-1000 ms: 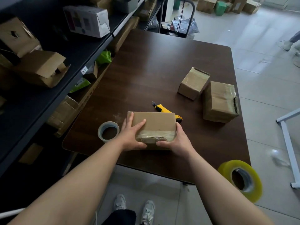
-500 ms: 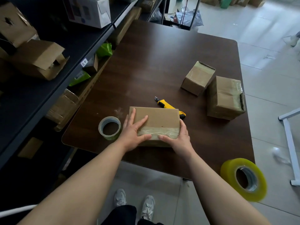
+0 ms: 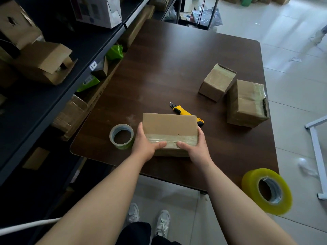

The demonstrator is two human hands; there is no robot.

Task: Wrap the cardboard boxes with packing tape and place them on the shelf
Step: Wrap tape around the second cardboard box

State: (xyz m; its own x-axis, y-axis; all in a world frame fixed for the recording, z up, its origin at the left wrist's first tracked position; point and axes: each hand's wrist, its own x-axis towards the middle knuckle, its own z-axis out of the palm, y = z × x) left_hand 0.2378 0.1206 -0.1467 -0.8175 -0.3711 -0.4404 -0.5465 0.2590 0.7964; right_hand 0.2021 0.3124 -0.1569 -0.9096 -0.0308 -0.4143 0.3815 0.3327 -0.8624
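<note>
Daylight floods in from the far right, bleaching the pale floor tiles [image 3: 292,50] nearly white with glare. The dark table [image 3: 177,59] carries a soft sheen across its far half. On the left the shelf [image 3: 35,106] sits in gloom, its lower levels almost black. The cardboard box [image 3: 168,122] is sharp, its tape strip glinting dully, with a soft shadow under its near side. The yellow tape roll [image 3: 251,177] at lower right looks soft-edged, and straight lines bow outward toward the frame's edges.

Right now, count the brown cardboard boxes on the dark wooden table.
3. A flat brown cardboard box at near edge, between left hand and right hand; small taped box and large taped box, far right.
</note>
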